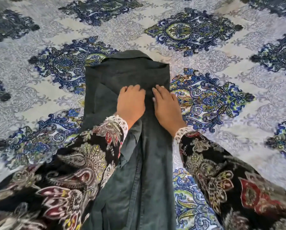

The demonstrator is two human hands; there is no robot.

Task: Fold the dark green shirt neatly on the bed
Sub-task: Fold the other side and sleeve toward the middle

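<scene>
The dark green shirt [127,72] lies on the bed as a long narrow strip, its sides folded inward and its collar at the far end. It runs from the collar down toward me to the frame's bottom edge. My left hand [130,102] rests palm down on the middle of the shirt, its fingers bent against the cloth. My right hand [167,105] lies flat beside it, fingers straight, near the shirt's right edge. Both hands press on the fabric, side by side and a small gap apart.
The bed is covered with a pale bedspread [222,52] printed with blue and green ornamental medallions; it spreads on all sides of the shirt. My wide patterned black sleeves [82,160] hang over the shirt's near left part and the bedspread.
</scene>
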